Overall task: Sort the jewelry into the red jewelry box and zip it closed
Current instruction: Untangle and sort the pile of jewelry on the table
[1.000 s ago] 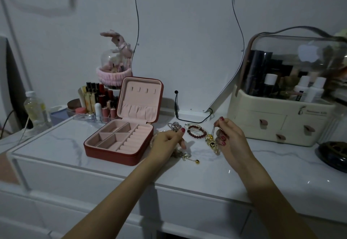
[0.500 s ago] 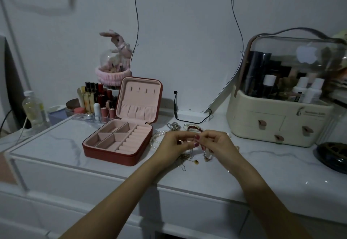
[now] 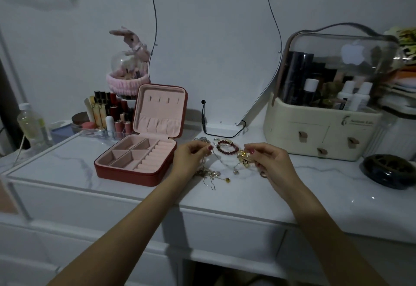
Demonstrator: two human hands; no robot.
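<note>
White marble-look tabletop, dim room, mirror leaning against back wall.

Right hand: thumb and forefinger pinching together on gold pendant piece, holding it just above the top, thin chain trailing down-left from it. Remaining fingers curling loosely underneath.

Left hand: fingertips pinching a thin silver chain, rest of it hanging down toward the tangled jewelry pile lying on the top just below. Small gold bead sitting at the pile's right end.

Lying between and behind the two hands: dark red bead bracelet with a silver bangle touching its far side.

Red jewelry box sitting just left of left hand, lid standing open and upright, pink compartments and ring rolls showing nothing inside. Near wall of box staying back from the front table edge; bare strip of top running along that edge in front of box and hands.

Crowding the far left: lipstick organizer, clear bottle, pink rabbit dome. Crowding the right: cream cosmetics case with clear lid; black round dish near the right edge. Black cable running along mirror base, behind the bracelets.

Open top lying between right hand and cosmetics case, and toward the front edge.
</note>
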